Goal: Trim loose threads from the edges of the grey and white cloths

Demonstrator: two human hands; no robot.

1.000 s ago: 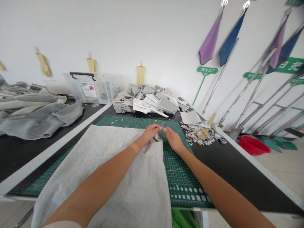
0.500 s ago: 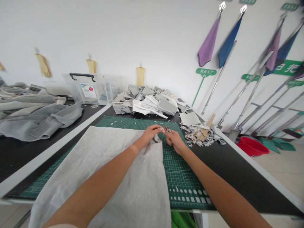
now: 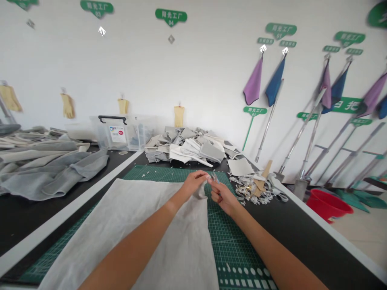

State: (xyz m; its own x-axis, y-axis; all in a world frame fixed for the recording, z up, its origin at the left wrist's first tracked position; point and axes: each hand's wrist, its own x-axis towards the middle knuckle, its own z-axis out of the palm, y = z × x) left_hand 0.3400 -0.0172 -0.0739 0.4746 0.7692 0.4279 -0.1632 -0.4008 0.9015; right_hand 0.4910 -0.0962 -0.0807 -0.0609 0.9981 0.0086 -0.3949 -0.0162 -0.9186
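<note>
A pale grey cloth (image 3: 169,217) lies spread over the green cutting mat (image 3: 225,237), and its near end runs out of view. At its far right corner, my left hand (image 3: 195,182) pinches up the edge of the fabric. Close beside those fingertips, my right hand (image 3: 222,195) is wrapped round a small pair of scissors (image 3: 214,177). Only the metal blades show, pointing up toward the lifted corner; the handles are hidden in my fingers. Whether the blades touch the fabric I cannot tell.
Grey and white cloth pieces (image 3: 187,147) are heaped behind the mat. White scraps (image 3: 254,189) lie to the right. Folded grey cloths (image 3: 54,169) and a clear plastic box (image 3: 105,139) stand left. Beyond the table's right edge is a red bucket (image 3: 328,203).
My view has tipped upward, so the table sits lower and more wall signs show. Both hands stay at the cloth's corner, with little change in their grip.
</note>
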